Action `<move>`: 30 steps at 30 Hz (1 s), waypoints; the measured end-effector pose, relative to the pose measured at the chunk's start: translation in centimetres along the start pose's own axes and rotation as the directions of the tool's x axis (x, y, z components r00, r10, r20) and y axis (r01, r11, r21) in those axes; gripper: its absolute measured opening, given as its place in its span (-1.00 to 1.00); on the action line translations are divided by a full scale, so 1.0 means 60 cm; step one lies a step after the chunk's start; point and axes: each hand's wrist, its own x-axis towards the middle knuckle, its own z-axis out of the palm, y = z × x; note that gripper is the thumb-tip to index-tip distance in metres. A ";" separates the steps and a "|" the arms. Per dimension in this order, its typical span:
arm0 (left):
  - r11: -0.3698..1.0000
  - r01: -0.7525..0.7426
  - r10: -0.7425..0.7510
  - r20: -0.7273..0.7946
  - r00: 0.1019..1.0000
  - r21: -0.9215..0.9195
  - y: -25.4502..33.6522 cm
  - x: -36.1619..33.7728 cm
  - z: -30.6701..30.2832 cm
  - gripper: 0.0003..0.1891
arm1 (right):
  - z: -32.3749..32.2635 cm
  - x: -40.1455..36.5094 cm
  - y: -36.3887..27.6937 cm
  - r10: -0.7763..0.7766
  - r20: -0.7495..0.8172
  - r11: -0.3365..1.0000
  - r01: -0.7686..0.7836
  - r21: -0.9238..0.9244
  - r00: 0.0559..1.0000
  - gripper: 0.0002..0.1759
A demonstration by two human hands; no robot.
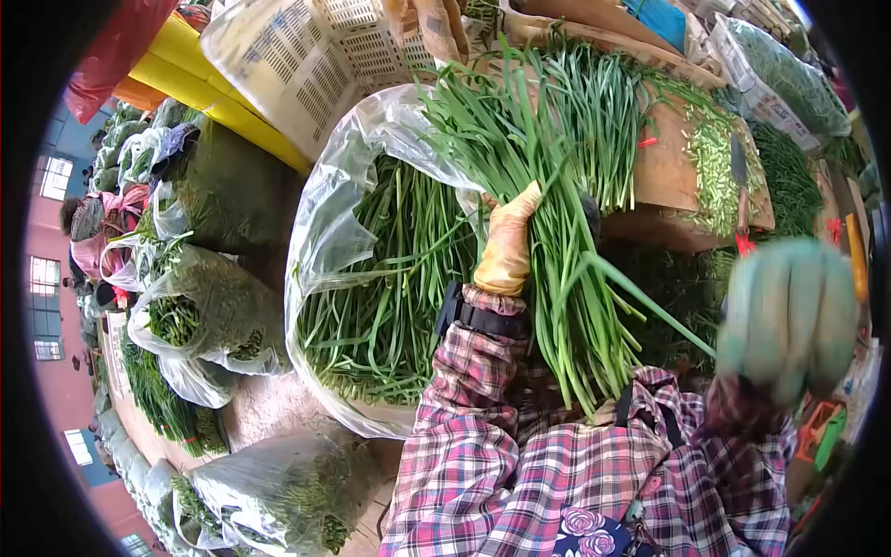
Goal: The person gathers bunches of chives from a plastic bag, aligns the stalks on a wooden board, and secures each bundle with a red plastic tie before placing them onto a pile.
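Observation:
My left hand (509, 243), in a yellowish glove, is wrapped round a large bunch of long green leafy stalks (566, 288). The leafy ends fan out over the board and the pale cut ends hang toward my lap. My right hand (789, 316), in a green and whitish glove, is raised at the right and blurred by motion. One long leaf reaches from the bunch toward it; whether the fingers hold that leaf is unclear. Beside my left hand stands an open clear plastic bag (329, 232) filled with similar stalks (390, 288).
A wooden board (664, 167) bears more stalks (599, 121), pale trimmings (715, 176) and a knife (740, 176). Behind the bag is a white plastic crate (288, 70). Filled bags (209, 297) line the left side. A person in pink (111, 232) is at the far left.

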 end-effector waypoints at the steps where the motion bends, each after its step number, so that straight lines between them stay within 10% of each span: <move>1: 0.999 0.010 -0.010 0.011 1.000 -0.043 0.002 -0.001 0.004 -0.65 | 0.004 0.008 0.005 0.002 0.150 0.999 -0.007 0.035 0.989 -0.73; 3: 0.998 0.042 -0.043 0.036 0.998 0.040 -0.002 -0.010 -0.012 -0.69 | 0.094 -0.065 0.025 0.021 -0.289 0.994 0.010 0.106 0.957 -0.70; 4: 0.999 0.046 -0.046 0.022 0.999 0.012 -0.004 -0.002 -0.024 -0.70 | 0.185 -0.084 0.065 -0.058 -0.772 0.966 0.231 0.118 0.634 -0.72; 5: 0.998 0.053 -0.053 0.010 0.999 -0.017 -0.008 0.003 -0.032 -0.71 | 0.250 -0.097 0.097 -0.039 -0.995 0.913 0.408 0.000 0.088 -0.73; 7: 0.998 -0.062 0.061 0.004 0.998 0.031 0.005 -0.015 -0.012 -0.70 | 0.188 -0.147 0.079 0.248 -0.593 0.965 -0.142 0.220 0.766 -0.74; 12: 0.991 -0.131 0.132 -0.068 0.989 0.012 0.013 -0.018 -0.026 -0.68 | 0.277 -0.229 0.071 0.378 -0.926 0.825 -0.456 0.332 0.009 -0.73; 13: 0.988 -0.155 0.154 -0.072 0.985 -0.002 0.012 -0.015 -0.028 -0.67 | 0.273 -0.218 0.076 0.404 -0.850 0.673 -0.519 0.527 -0.338 -0.65; 15: 0.987 -0.150 0.155 -0.090 0.984 0.056 -0.001 0.005 -0.052 -0.58 | 0.271 -0.241 0.128 0.145 -0.953 0.637 -0.712 0.296 -0.266 -0.46; 16: 0.987 -0.162 0.161 -0.102 0.982 0.001 -0.006 0.004 -0.051 -0.63 | 0.270 -0.236 0.128 0.088 -0.975 0.386 -0.895 0.224 -0.206 -0.29; 19: 0.980 -0.197 0.198 -0.065 0.978 0.030 0.005 -0.024 -0.035 -0.68 | 0.280 -0.253 0.144 0.024 -0.972 0.424 -0.878 0.222 -0.234 -0.30; 21: 0.990 -0.135 0.130 -0.084 0.988 -0.046 0.007 -0.016 -0.035 -0.69 | 0.278 -0.287 0.148 -0.017 -1.000 0.097 -0.995 0.006 -0.008 -0.44; 26: 0.976 -0.216 0.208 -0.189 0.960 -0.020 0.002 -0.026 -0.015 -0.71 | 0.253 -0.230 0.089 0.195 -0.906 0.521 -0.743 0.420 -0.375 -0.71; 27: 0.978 -0.209 0.206 -0.180 0.962 0.006 0.003 -0.020 -0.020 -0.72 | 0.243 -0.214 0.077 0.225 -0.910 0.616 -0.673 0.409 -0.347 -0.71; 29: 0.978 -0.207 0.209 -0.170 0.963 0.034 0.006 -0.027 -0.007 -0.72 | 0.213 -0.192 0.075 0.099 -0.992 0.457 -0.889 -0.030 0.084 -0.68; 30: 0.975 -0.217 0.222 -0.192 0.956 0.049 0.007 -0.032 0.005 -0.72 | 0.191 -0.182 0.083 0.117 -0.986 0.463 -0.885 -0.051 0.118 -0.64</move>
